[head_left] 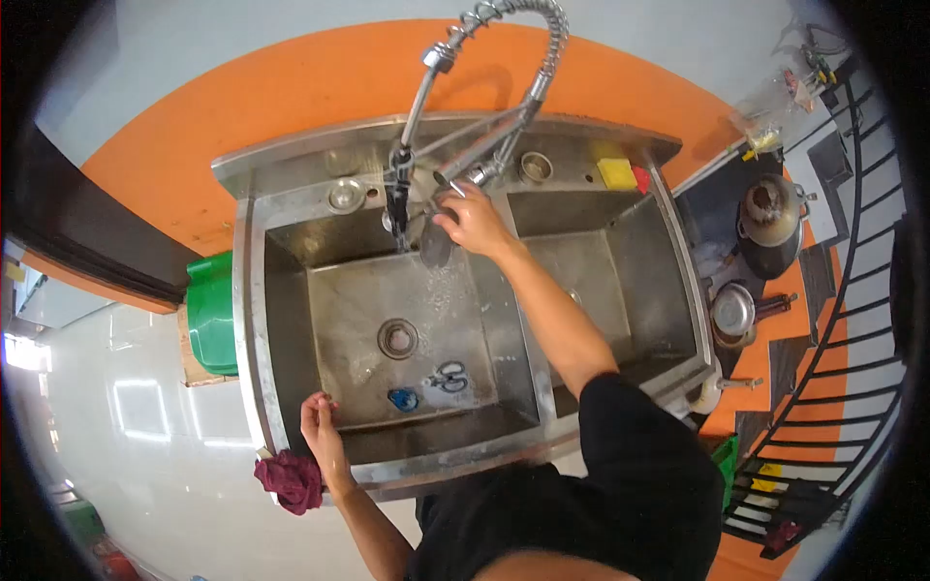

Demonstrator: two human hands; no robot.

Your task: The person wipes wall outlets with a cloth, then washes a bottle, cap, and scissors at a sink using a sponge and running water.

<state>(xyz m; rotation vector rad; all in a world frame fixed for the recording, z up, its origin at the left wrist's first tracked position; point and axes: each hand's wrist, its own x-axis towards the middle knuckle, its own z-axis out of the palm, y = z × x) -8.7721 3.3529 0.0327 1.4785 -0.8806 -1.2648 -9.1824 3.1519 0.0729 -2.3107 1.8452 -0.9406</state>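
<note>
Under the spray head (398,198) of the faucet, my right hand (472,221) is closed on a flat, dark grey object (439,244) that I cannot make out clearly. Water falls into the left basin (358,300) beside it. Over the basin's front left corner, my left hand (322,428) has its fingers curled together, with a tiny reddish spot at the fingertips. Scissors (449,377) and a small blue item (403,398) lie on the basin floor, near the drain (397,339).
A coiled hose (557,44) arches overhead. Behind the right basin (572,281) is a yellow sponge (615,173). A maroon cloth (291,480) hangs at the sink's front left corner, near a green bin (211,315). Pots (733,310) stand at the right.
</note>
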